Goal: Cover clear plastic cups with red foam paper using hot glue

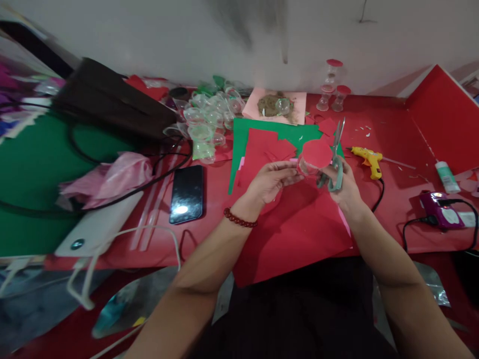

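Over the red paper sheets (295, 234), my left hand (267, 183) is closed on a small clear plastic cup piece (307, 168) topped with a round red paper disc (316, 152). Grey-handled scissors (336, 175) are in my right hand (348, 188), their blades pointing up and away from me. The fingers of that hand also reach the cup's right side, though whether they grip it is partly hidden. Under the cup, a red rim shows near my left fingertips. Cut red paper pieces (281, 149) lie just beyond my left hand.
Clear plastic cups (209, 117) pile up at the back left. Red-topped cup pieces (340, 97) stand by the wall. A yellow glue gun (368, 160) with a cord lies right. A phone (187, 194), black bag (112, 102) and cables occupy the left. A purple power box (441, 209) sits far right.
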A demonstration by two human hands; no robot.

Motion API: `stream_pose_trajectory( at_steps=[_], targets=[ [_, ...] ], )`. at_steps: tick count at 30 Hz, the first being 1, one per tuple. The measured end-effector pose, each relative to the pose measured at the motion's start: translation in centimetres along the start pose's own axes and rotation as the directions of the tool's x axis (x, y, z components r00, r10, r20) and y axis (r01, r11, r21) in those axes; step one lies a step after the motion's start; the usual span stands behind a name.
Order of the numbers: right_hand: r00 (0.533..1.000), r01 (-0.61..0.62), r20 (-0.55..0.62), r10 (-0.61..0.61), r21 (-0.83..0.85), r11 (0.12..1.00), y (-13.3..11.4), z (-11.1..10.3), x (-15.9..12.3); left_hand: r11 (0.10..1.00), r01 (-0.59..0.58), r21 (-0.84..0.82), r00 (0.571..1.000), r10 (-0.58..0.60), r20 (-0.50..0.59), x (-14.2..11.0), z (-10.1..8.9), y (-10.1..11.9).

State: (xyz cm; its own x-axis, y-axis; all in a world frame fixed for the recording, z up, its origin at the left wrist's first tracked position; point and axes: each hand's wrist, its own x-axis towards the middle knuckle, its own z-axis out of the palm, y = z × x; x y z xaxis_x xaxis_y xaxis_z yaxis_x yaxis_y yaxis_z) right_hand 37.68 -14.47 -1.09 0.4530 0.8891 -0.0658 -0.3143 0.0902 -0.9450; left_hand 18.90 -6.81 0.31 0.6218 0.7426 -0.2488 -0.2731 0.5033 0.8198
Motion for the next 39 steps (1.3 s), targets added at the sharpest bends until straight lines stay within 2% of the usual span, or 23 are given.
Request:
stream_pose_trajectory(
  at_steps=[3,6,10,16,21,27,30,33,36,39],
  targets=[
    [1.0,0.031,-0.007,-0.031,0.017,0.999,0.2,0.2,-0.3,1.0,0.003,-0.011,1.0,-0.003,-0.003,0.1,0.2,-0.3],
    [0.999,0.049,-0.015,-0.049,-0.003,0.999,0.4,0.2,-0.4,1.0,-0.004,0.022,0.999,0.003,0.037,0.2,0.3,-0.8],
    [0.999,0.028,-0.033,-0.028,-0.012,1.0,0.5,0.3,-0.3,0.998,-0.044,0.04,0.998,0.041,0.053,0.4,0.2,-1.4],
    [0.997,-0.081,-0.008,0.081,-0.012,0.997,0.7,1.0,-0.7,1.0,-0.011,0.004,0.994,0.012,-0.111,0.5,0.1,-1.2],
    [0.995,-0.095,-0.01,0.095,-0.006,0.995,0.1,1.8,-1.3,0.999,-0.03,-0.02,0.988,0.027,-0.151,0.5,0.5,-0.9],
    [0.995,-0.063,0.072,0.074,-0.137,0.989,-1.4,1.7,-1.7,0.978,-0.181,-0.109,0.927,0.132,-0.351,1.3,-0.6,0.8],
    [0.98,-0.126,0.126,0.156,-0.213,0.969,-1.4,1.7,-1.9,0.961,-0.225,-0.161,0.902,0.143,-0.407,1.2,-0.9,1.7],
    [0.941,-0.203,0.215,0.26,-0.252,0.946,-1.0,2.1,-2.4,0.949,-0.249,-0.194,0.899,0.152,-0.411,1.1,-0.7,1.8],
    [0.93,-0.205,0.251,0.267,-0.249,0.947,-0.8,2.6,-2.8,0.945,-0.262,-0.194,0.91,0.174,-0.377,1.2,-0.5,1.2],
    [0.934,-0.207,0.236,0.268,-0.253,0.945,-0.6,2.7,-2.9,0.949,-0.245,-0.197,0.924,0.167,-0.345,1.4,-0.5,0.7]
  ],
)
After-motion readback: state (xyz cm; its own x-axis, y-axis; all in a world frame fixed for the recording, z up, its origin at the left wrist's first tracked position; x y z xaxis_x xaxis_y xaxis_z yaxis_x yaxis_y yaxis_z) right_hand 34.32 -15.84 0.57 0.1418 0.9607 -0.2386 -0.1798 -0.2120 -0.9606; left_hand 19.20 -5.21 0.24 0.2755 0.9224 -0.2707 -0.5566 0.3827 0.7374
